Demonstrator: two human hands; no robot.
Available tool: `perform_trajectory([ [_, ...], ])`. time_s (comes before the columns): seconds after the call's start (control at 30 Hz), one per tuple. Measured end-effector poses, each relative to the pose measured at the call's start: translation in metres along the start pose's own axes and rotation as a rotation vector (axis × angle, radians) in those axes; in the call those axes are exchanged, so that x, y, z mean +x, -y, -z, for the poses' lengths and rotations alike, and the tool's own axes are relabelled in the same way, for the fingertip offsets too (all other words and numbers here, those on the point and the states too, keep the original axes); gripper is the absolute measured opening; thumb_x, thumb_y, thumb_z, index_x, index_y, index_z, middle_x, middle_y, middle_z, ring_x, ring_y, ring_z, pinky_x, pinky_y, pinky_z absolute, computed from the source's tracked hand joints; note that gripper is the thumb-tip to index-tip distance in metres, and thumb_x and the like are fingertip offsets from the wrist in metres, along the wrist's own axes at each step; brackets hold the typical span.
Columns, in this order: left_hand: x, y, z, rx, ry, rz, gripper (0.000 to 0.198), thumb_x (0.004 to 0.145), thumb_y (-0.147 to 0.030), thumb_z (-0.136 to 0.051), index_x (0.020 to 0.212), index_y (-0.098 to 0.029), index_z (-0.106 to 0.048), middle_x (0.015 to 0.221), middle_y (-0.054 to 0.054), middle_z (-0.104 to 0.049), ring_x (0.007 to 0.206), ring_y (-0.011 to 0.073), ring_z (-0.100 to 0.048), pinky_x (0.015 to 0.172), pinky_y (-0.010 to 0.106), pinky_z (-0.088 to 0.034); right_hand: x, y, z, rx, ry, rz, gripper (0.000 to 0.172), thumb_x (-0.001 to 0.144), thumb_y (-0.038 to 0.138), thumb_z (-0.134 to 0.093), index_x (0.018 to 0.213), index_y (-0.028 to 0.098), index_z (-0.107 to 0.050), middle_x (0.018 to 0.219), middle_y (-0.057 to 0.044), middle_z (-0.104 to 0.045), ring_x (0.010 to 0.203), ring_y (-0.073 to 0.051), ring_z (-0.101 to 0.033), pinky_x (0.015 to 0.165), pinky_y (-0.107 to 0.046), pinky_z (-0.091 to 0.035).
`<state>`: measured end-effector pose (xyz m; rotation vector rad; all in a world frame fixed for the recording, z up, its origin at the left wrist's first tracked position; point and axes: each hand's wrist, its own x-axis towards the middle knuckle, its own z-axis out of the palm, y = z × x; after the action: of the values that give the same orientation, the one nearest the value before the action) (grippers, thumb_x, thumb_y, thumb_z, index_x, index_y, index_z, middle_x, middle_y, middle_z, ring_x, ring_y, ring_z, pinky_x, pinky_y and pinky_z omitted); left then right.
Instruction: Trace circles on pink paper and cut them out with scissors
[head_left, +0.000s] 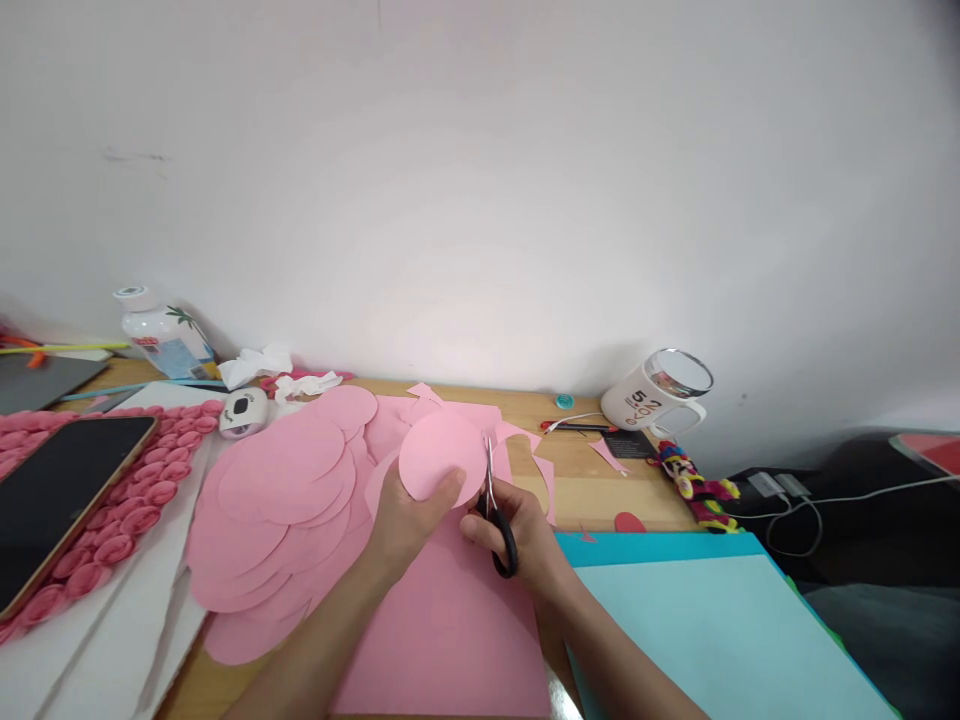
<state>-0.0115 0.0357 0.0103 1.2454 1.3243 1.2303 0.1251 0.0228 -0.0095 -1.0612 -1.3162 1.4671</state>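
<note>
Our left grip [409, 515] was clamped on a pink paper circle [439, 450], our right grip [521, 535] around scissors [490, 480], blades at the circle's three o'clock edge. We judged the step to be trimming; the next move seemed to call for turning the paper steadily. Piled circles [281, 465] lay between eight and nine o'clock, a mug [630, 400] between two and three.

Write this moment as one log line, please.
Left hand: holds round pink paper disc | Right hand: holds black-handled metal scissors at disc's right edge | Left of hands: overlapping pink paper circles
</note>
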Motion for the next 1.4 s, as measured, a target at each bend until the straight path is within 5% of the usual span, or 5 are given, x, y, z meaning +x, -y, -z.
perform_trajectory([
  [0.77,0.0017,0.0050,0.0001,-0.005,-0.038,-0.039,0.027,0.070,-0.039,-0.060,0.071,-0.012,-0.062,0.067,0.005,-0.064,0.066,0.0183,-0.061,0.056,0.026,-0.050,-0.0007,0.0008,-0.0011,-0.011,-0.031,-0.060,0.031,0.060,0.038,-0.070,0.056,0.018,-0.048,0.045,0.005,-0.045,0.042,-0.008,-0.040,0.042,-0.022,-0.031],
  [1.4,0.0007,0.0048,-0.0006,0.009,-0.025,-0.073,0.025,0.074,-0.037,-0.059,0.070,-0.012,-0.063,0.066,0.003,-0.065,0.065,0.0170,-0.062,0.056,0.024,-0.049,-0.0008,0.0003,-0.0003,-0.016,-0.029,-0.048,0.034,0.056,0.040,-0.075,0.070,0.018,-0.052,0.052,0.007,-0.040,0.048,-0.007,-0.030,0.044,-0.021,-0.025],
])
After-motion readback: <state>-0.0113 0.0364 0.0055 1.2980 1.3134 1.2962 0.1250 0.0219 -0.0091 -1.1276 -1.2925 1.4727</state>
